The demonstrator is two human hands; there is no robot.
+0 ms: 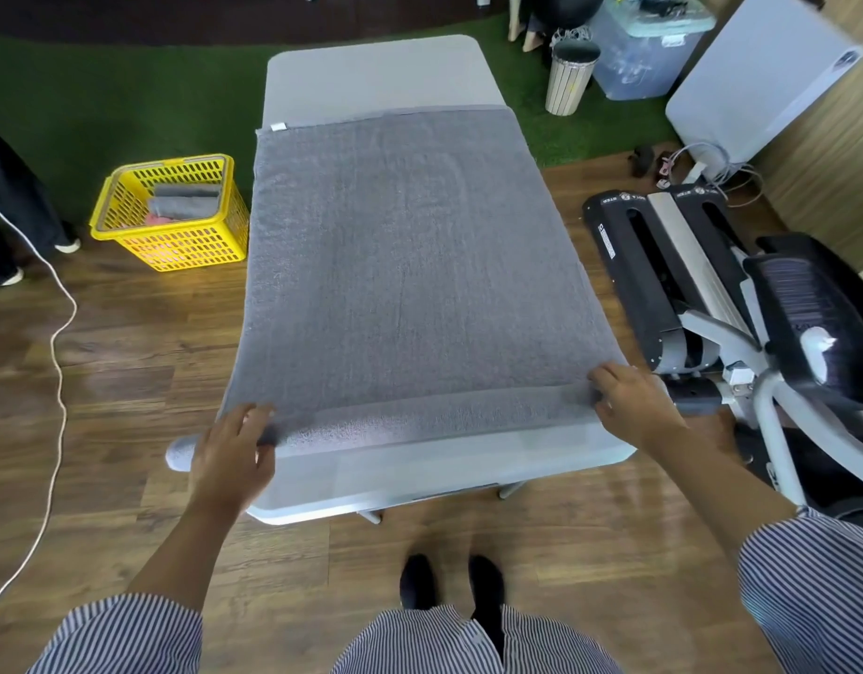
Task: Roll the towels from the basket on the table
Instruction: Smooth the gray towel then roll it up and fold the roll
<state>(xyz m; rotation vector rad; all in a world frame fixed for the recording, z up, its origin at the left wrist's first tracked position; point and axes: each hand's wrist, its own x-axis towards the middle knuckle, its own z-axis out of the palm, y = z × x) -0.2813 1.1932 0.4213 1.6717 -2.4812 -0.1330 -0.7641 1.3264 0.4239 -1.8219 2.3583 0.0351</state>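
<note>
Grey terry covers almost the whole tabletop: one large towel (405, 255) lies spread flat on the pale folding table (380, 75), its far hem near twelve o'clock and its near hem already turned over once into a low band at six o'clock. The person stands at the near end with a hand on each end of that band. The left hand (234, 454), at about seven o'clock, has its fingers curled over the folded edge, thumb tucked under, gripping the cloth. The right hand (633, 401), at about four o'clock, pinches the other end the same way, fingers bent round the fold.

As I judge it, the roll is only just started, so this first turn matters most. Both hands should advance together toward twelve o'clock, keeping the band straight across the table, or the roll will go cone-shaped. Keep it snug with a slight pull back toward six before each turn, and let the palms press it down. The left corner hangs a little off the table's side, so I would draw it inward.

More towels wait in the yellow basket (171, 214) on the floor at ten o'clock: two grey ones and something pink beneath.
</note>
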